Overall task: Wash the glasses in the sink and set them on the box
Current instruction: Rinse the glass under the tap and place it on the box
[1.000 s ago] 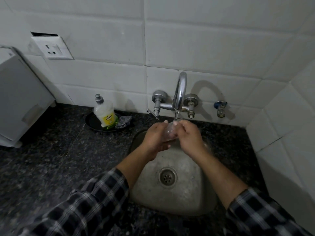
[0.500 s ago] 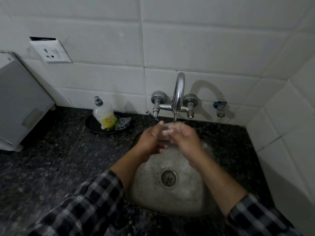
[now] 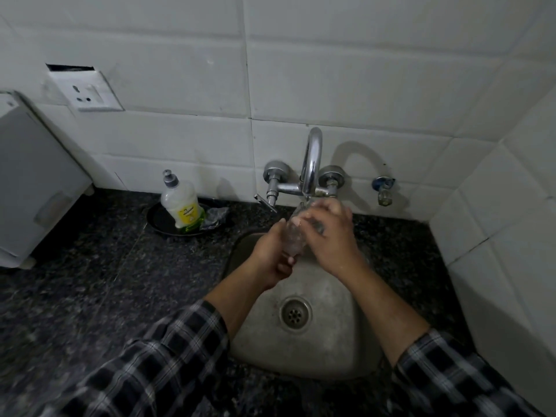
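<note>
While the left hand [image 3: 270,258] and right hand [image 3: 332,236] are gripping a clear glass [image 3: 293,240] under the tap [image 3: 311,158], mid-frame above the sink [image 3: 331,341], rinsing is seemingly underway; no glass is showing on the box [image 3: 36,182], far left.

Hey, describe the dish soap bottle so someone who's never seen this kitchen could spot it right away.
Find the steel sink sunk in the dark speckled stone counter. Left of its chrome wall tap sits a shallow black tray. The clear plastic bottle of pale liquid stands on it, the only thing with a yellow label and grey cap.
</note>
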